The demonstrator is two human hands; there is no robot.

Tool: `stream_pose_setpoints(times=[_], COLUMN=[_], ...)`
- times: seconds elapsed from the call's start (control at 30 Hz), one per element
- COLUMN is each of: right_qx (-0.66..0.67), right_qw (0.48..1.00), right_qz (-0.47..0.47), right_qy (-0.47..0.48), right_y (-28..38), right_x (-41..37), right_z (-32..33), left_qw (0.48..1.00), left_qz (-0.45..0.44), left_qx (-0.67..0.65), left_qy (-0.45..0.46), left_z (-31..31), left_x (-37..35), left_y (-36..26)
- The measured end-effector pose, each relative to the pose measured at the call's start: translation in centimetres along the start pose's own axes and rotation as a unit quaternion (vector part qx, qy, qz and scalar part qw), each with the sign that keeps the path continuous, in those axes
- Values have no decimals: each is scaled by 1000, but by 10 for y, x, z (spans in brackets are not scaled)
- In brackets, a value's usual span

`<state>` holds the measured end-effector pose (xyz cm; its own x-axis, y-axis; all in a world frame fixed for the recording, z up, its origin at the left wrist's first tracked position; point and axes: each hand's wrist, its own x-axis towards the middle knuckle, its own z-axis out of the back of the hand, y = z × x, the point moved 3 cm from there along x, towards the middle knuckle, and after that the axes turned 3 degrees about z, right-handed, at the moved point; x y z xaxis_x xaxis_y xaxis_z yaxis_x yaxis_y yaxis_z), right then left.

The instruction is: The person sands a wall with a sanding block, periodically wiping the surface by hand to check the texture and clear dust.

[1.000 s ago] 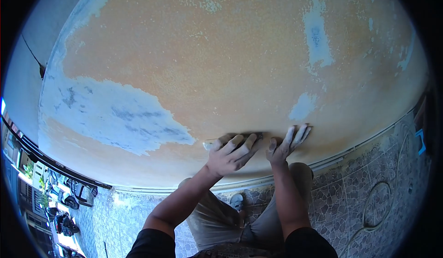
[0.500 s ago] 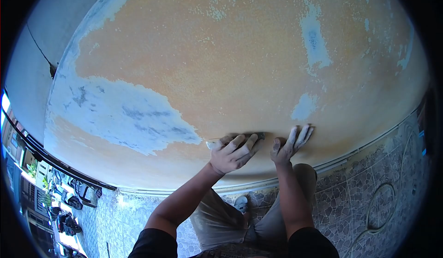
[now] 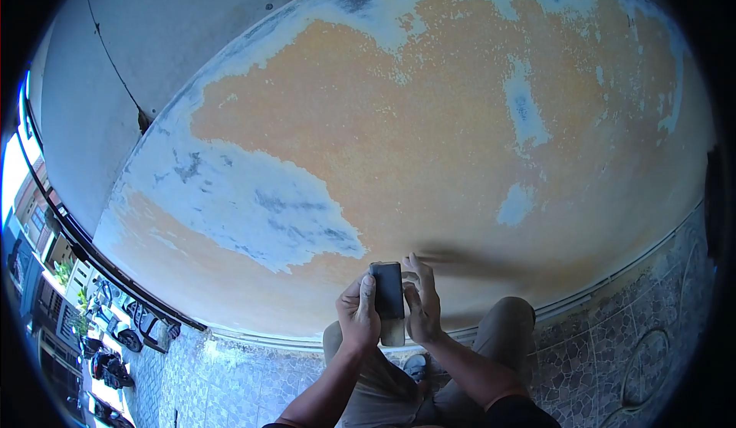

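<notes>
Here both hands hold a dark block (image 3: 388,290) before the wall (image 3: 429,137).

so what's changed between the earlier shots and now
Both hands came off the wall and drew back toward the body. The left hand brought the block along; the right hand, earlier flat on the wall, now holds it too. The wall's bare patches look the same.

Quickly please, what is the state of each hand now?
Left hand: closed, holding the dark block.
Right hand: closed, fingers gripping the same block's other side.
</notes>
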<state>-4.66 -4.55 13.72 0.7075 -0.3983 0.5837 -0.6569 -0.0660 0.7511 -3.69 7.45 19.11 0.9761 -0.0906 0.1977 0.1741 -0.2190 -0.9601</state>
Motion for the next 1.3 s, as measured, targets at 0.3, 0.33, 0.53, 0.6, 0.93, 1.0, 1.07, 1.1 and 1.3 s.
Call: stream_pose_setpoints(times=[0.3, 0.33, 0.53, 0.6, 0.93, 1.0, 1.07, 1.1, 1.3], right_qx=[170, 146, 79, 88, -253, -325, -336, -441, -556], right_qw=[981, 985, 996, 995, 909, 848, 834, 786, 692], right_qz=[-17, 8, 36, 30, 325, 392, 411, 411, 429], right_qy=[95, 89, 35, 38, -64, -145, -153, -137, -170], right_y=[44, 47, 59, 66, 115, 114, 74, 61, 37], right_x=[-23, -23, -30, -27, 70, 83, 91, 90, 116], right_z=[-35, -33, -20, -19, 31, 38, 51, 54, 40], left_qw=[983, 985, 962, 883, 645, 552, 531, 505, 534], left_qz=[-125, -124, -199, -375, -634, -690, -684, -678, -676], left_qx=[121, 114, 188, 276, 395, 408, 436, 471, 455], left_qy=[-57, -39, -11, -66, -163, -231, -242, -251, -227], left_z=[2, -1, -9, -12, -22, -31, -41, -45, -45], left_x=[-22, -22, -23, -21, 92, 123, 146, 152, 154], left_y=[-11, -13, -18, -34, -250, -290, -304, -305, -296])
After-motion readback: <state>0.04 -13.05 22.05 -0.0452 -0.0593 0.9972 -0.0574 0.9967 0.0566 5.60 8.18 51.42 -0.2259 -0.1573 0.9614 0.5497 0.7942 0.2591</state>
